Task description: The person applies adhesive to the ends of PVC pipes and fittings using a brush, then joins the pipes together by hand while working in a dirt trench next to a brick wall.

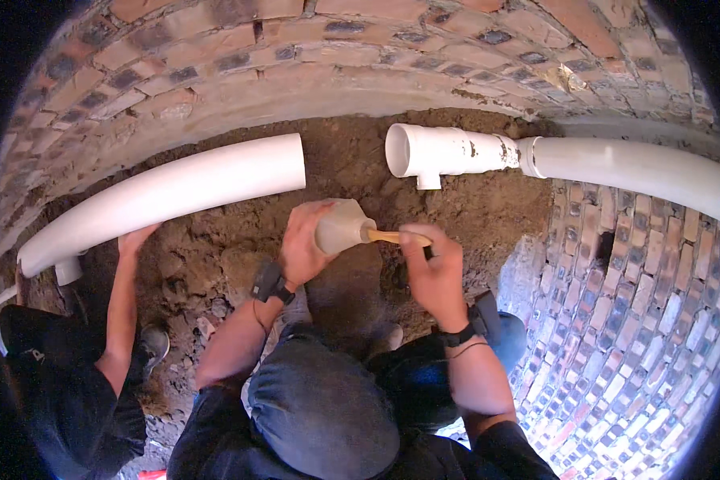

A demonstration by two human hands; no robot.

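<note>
Building site: soil (192, 264), brick wall (320, 60), pipes (184, 184)

Behind the held piece (340, 228) lie a pipe (180, 180) left, a tee (448, 152) right.

A brick wall (296, 48) stands ahead of me; brown dirt (488, 224) lies below me, and to my right brickwork (616, 296) turns bright and bluish.

White pipes (176, 178) look like smooth plastic, bit glossy; pale cup (338, 230) seems matt plastic, stick (389, 237) woody, dirt (488, 214) crumbly and dull, bricks (616, 320) rough.
</note>
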